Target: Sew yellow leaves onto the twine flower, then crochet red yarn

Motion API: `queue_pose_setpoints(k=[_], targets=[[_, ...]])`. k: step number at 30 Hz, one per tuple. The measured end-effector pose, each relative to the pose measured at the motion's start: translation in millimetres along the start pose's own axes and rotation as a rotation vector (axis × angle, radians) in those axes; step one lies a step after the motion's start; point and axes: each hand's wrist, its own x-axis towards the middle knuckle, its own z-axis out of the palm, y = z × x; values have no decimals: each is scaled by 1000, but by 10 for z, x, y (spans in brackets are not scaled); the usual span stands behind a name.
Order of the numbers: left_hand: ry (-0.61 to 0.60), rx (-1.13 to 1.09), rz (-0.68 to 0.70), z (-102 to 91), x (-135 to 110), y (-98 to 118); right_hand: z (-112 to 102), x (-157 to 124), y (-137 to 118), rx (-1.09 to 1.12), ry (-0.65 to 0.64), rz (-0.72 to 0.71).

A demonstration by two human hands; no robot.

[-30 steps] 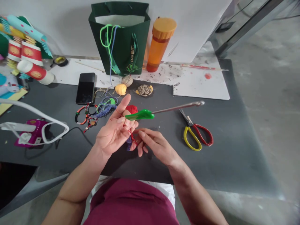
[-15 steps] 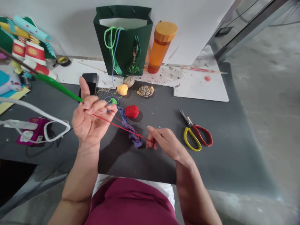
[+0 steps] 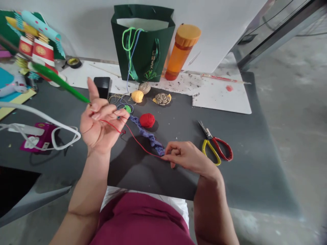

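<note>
My left hand (image 3: 99, 127) is raised palm up, its index finger pointing up and the other fingers curled. It holds a green-handled crochet hook (image 3: 60, 81), whose dark shaft points to the upper left and blurs. Red yarn (image 3: 136, 141) runs from these fingers in a slack curve to my right hand (image 3: 187, 156), which pinches it between thumb and fingers. A short loop of the yarn hangs below my left palm. Under the strand lies a purple-blue crocheted strip (image 3: 148, 134), its lower end beside my right fingertips. A red yarn ball (image 3: 147, 120) sits behind it.
Scissors (image 3: 214, 146) lie right of my right hand. Behind are a yellow yarn ball (image 3: 137, 96), a brown crocheted flower (image 3: 162, 99), a dark green bag (image 3: 143, 47) and an orange bottle (image 3: 178, 54). A white cable (image 3: 46, 115) and purple box (image 3: 38, 137) stand left.
The taut doubled red yarn has gone slack into one long curve and a small loop near my left palm. My right hand has turned and now pinches the strand slightly lower.
</note>
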Motion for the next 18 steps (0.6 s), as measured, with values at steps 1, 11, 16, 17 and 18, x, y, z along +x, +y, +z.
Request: queue_pose_setpoints(k=[1,11,16,17,18], targets=[[-3,16,-35,17,-5,-31,5,-7,-14,-14,13,-7],[-21,130,-332,-34,-16,-373,545,-400,-17,-382,162,-497],[-24,117,-337,-60,-15,-398,682,-561,13,-504,218,-395],[-17,118,-327,-57,-15,-388,669,-598,22,-511,246,-361],[-14,115,-317,-54,-14,-377,651,-636,31,-524,289,-330]])
